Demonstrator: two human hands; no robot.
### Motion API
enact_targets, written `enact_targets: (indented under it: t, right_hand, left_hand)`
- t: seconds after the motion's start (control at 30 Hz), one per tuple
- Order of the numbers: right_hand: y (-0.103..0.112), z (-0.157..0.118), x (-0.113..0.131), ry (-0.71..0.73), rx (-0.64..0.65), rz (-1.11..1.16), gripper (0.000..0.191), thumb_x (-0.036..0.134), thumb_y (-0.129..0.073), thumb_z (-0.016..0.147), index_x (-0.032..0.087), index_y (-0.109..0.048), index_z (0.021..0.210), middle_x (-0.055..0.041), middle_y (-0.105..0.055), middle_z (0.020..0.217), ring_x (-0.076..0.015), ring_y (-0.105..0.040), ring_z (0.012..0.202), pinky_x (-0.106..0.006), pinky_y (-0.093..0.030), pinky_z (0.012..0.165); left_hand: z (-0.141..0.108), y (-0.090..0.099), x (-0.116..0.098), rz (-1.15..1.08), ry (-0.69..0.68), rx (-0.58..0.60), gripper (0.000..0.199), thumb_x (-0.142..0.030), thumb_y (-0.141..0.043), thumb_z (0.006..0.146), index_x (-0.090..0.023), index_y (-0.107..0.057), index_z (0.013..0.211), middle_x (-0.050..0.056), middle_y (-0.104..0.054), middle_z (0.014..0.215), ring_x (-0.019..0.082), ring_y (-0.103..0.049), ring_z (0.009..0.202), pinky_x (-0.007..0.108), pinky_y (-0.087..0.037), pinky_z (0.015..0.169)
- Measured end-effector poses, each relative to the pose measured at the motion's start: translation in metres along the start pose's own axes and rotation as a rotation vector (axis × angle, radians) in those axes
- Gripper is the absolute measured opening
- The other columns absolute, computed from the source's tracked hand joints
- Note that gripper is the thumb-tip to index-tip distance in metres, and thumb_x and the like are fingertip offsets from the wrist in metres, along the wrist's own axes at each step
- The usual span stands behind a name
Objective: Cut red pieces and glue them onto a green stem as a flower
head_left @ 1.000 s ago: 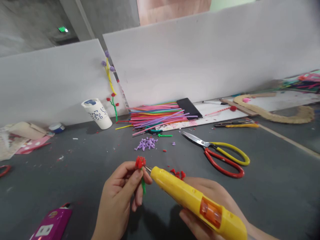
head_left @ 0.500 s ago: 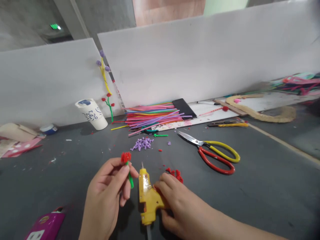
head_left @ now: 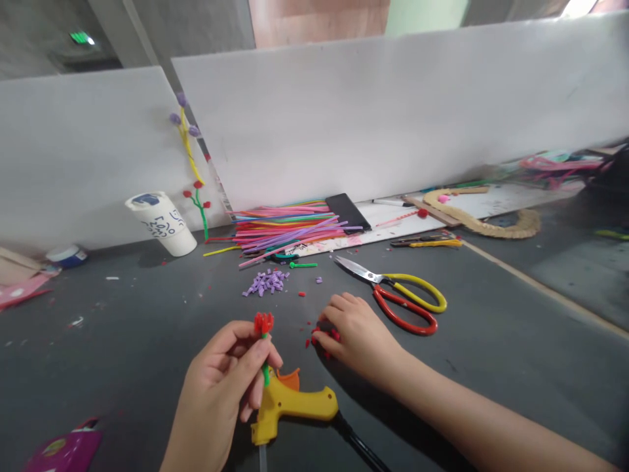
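My left hand [head_left: 223, 380] pinches a small craft flower [head_left: 264, 322] by its green stem, red petals upward. Behind that hand's fingers, a yellow glue gun [head_left: 304, 401] lies on the dark table, its nozzle hidden, an orange trigger and black cord showing. To the right, my right hand [head_left: 356, 331] reaches over a small heap of red pieces [head_left: 328, 335], fingertips down among them. Its thumb and index finger are apart, with red bits between and below them. Purple cut pieces [head_left: 266, 282] lie in a pile farther back.
Large scissors [head_left: 405, 295] with red and yellow handles lie right of the hands. Behind are colourful pipe cleaners [head_left: 289, 229], a black phone [head_left: 348, 213] and a white cup [head_left: 164, 226]. White panels [head_left: 368, 118] border the table. A purple packet [head_left: 66, 451] sits front left.
My right hand has let go of the glue gun and moved forward to the red pieces. The gun now lies on the table. My left hand still holds the flower, slightly farther right.
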State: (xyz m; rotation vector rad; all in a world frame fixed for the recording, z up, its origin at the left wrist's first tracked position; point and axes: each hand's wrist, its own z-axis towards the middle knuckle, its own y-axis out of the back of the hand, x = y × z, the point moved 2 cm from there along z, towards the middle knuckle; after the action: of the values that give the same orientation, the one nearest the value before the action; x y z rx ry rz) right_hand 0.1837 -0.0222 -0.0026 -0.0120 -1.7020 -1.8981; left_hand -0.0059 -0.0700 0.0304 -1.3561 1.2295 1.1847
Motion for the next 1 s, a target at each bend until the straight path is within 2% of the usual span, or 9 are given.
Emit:
enact_targets:
  t: [0.17, 0.27, 0.4, 0.5, 0.67, 0.73, 0.8, 0.93, 1.0]
  right_hand:
    - [-0.007, 0.001, 0.007, 0.005, -0.011, 0.116, 0.017, 0.01, -0.054, 0.087, 0.014, -0.065, 0.075, -0.0088, -0.064, 0.08, -0.0219, -0.057, 0.08, -0.033, -0.04, 0.073]
    - [0.002, 0.0, 0.008, -0.02, -0.023, 0.266, 0.014, 0.011, -0.053, 0.089, 0.015, -0.064, 0.083, -0.0052, -0.067, 0.078, -0.0176, -0.06, 0.075, -0.028, -0.043, 0.07]
    - [0.019, -0.005, 0.011, -0.041, -0.017, 0.491, 0.015, 0.01, -0.054, 0.086, 0.017, -0.066, 0.089, -0.003, -0.071, 0.089, -0.0151, -0.065, 0.083, -0.026, -0.048, 0.076]
    - [0.025, -0.009, 0.015, -0.08, 0.026, 0.664, 0.015, 0.012, -0.052, 0.086, 0.016, -0.066, 0.09, -0.0016, -0.073, 0.081, -0.013, -0.067, 0.072, -0.023, -0.052, 0.068]
    - [0.029, -0.02, 0.023, -0.182, 0.129, 1.092, 0.007, 0.02, -0.056, 0.082, 0.017, -0.06, 0.077, 0.0008, -0.068, 0.067, -0.0123, -0.064, 0.062, -0.023, -0.052, 0.061]
    - [0.032, -0.024, 0.025, -0.179, 0.171, 1.111, 0.006, 0.021, -0.057, 0.081, 0.018, -0.059, 0.076, 0.0017, -0.068, 0.066, -0.0116, -0.063, 0.061, -0.022, -0.051, 0.059]
    - [0.036, -0.025, 0.026, -0.151, 0.188, 1.034, 0.006, 0.018, -0.056, 0.081, 0.018, -0.059, 0.076, 0.0023, -0.068, 0.068, -0.011, -0.063, 0.062, -0.02, -0.049, 0.058]
    - [0.044, -0.025, 0.026, -0.033, 0.136, 0.839, 0.018, 0.007, -0.05, 0.084, 0.019, -0.063, 0.087, 0.002, -0.071, 0.08, -0.0113, -0.065, 0.072, -0.021, -0.049, 0.066]
    - [0.047, -0.025, 0.025, -0.006, 0.101, 0.792, 0.019, 0.007, -0.051, 0.085, 0.02, -0.065, 0.089, 0.0015, -0.072, 0.082, -0.0118, -0.066, 0.073, -0.021, -0.049, 0.067]
  left_hand:
    - [0.0, -0.005, 0.002, 0.027, 0.03, 0.002, 0.016, -0.032, -0.067, 0.077, -0.017, -0.065, 0.076, -0.002, -0.065, 0.061, 0.001, -0.038, 0.035, 0.01, -0.027, 0.032]
    - [0.001, -0.007, 0.004, 0.026, 0.059, 0.057, 0.018, -0.035, -0.068, 0.077, -0.016, -0.065, 0.077, 0.0, -0.066, 0.062, 0.002, -0.038, 0.035, 0.011, -0.027, 0.031]
    - [0.0, -0.01, 0.005, -0.013, 0.1, 0.088, 0.018, -0.033, -0.067, 0.078, -0.015, -0.065, 0.075, 0.0, -0.066, 0.061, 0.001, -0.036, 0.034, 0.01, -0.025, 0.032]
    - [-0.002, -0.013, 0.007, -0.039, 0.149, 0.121, 0.018, -0.033, -0.067, 0.078, -0.016, -0.065, 0.076, 0.0, -0.066, 0.062, 0.001, -0.036, 0.033, 0.011, -0.024, 0.031]
    - [-0.003, -0.015, 0.012, -0.027, 0.225, 0.177, 0.019, -0.035, -0.069, 0.077, -0.016, -0.065, 0.075, -0.001, -0.065, 0.059, 0.0, -0.033, 0.03, 0.011, -0.024, 0.03]
    - [-0.004, -0.016, 0.013, -0.019, 0.23, 0.194, 0.019, -0.035, -0.07, 0.076, -0.017, -0.065, 0.074, -0.002, -0.063, 0.058, 0.0, -0.035, 0.031, 0.011, -0.025, 0.031]
    - [-0.005, -0.017, 0.013, -0.016, 0.231, 0.203, 0.018, -0.034, -0.071, 0.075, -0.017, -0.066, 0.074, -0.003, -0.063, 0.059, 0.0, -0.037, 0.032, 0.011, -0.026, 0.031]
    - [-0.004, -0.019, 0.012, -0.004, 0.24, 0.201, 0.02, -0.035, -0.072, 0.074, -0.016, -0.067, 0.075, -0.003, -0.063, 0.058, 0.0, -0.038, 0.032, 0.011, -0.027, 0.031]
    - [-0.003, -0.019, 0.011, 0.005, 0.231, 0.185, 0.02, -0.035, -0.073, 0.073, -0.016, -0.067, 0.074, -0.002, -0.063, 0.058, 0.001, -0.039, 0.031, 0.011, -0.027, 0.031]
